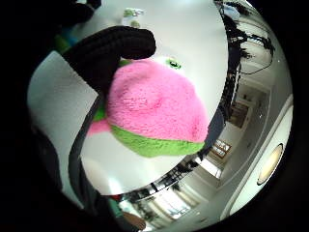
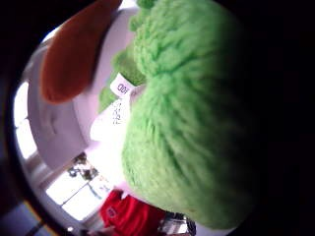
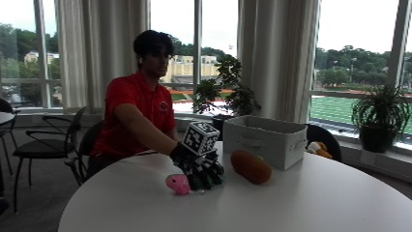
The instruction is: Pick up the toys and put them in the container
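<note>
The gloved right hand point(image 3: 201, 170) was curled round the pink and green plush toy point(image 3: 178, 183) near the middle of the white table point(image 3: 309, 203), a gloved finger point(image 1: 113, 50) lying over its pink top. An orange plush point(image 3: 250, 166) lay just right of it, the white fabric container point(image 3: 264, 140) beyond. Lifting well probably meant raising the toy clear of the orange plush before carrying it right, over the container's rim
</note>
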A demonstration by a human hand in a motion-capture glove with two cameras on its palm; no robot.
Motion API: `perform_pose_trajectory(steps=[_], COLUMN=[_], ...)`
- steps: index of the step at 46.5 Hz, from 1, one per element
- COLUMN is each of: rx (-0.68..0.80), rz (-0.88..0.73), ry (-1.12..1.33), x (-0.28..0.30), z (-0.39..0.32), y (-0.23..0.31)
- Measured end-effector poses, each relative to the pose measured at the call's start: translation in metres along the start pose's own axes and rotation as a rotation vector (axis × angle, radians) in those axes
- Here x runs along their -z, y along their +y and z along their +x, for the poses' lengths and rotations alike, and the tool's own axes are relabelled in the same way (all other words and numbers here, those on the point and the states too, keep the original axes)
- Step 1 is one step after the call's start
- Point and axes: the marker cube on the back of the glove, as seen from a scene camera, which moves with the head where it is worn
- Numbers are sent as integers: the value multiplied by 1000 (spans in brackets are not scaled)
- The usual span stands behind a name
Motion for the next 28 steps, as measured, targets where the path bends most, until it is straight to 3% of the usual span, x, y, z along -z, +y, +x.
perform_pose_trajectory(steps=[19, 28], rx=[-81, -117], rz=[281, 404], ry=[39, -8], x=[29, 100], z=[-27, -28], y=[29, 72])
